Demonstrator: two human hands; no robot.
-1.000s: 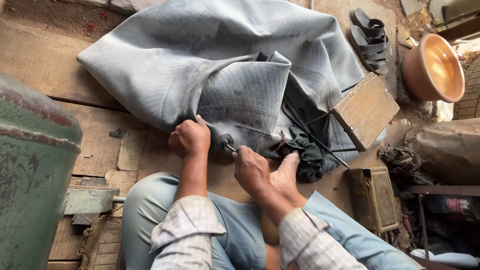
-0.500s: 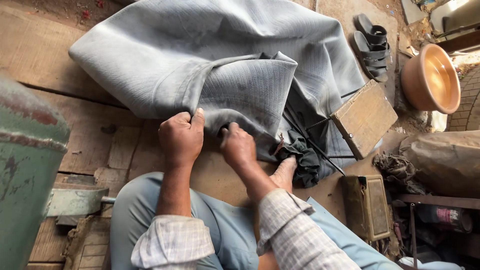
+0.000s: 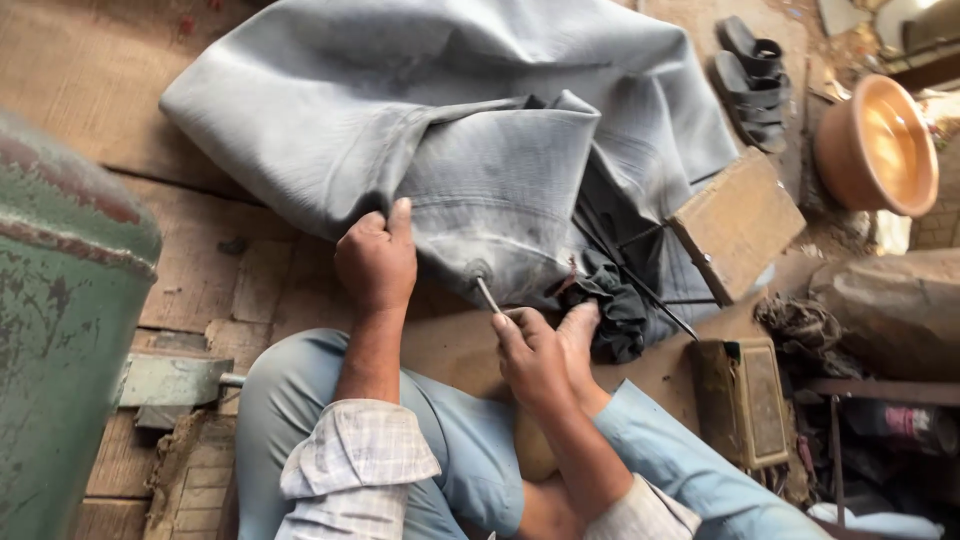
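The left hand, half a second ago flat on the grey inner tube, is now gripping its near fold. The right hand, just below that fold, has drawn back and is pinching what looks like a thin metal tool against the rubber.

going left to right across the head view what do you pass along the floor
green metal drum → left hand gripping the grey fabric → right hand holding a thin metal tool → wooden block → orange bowl
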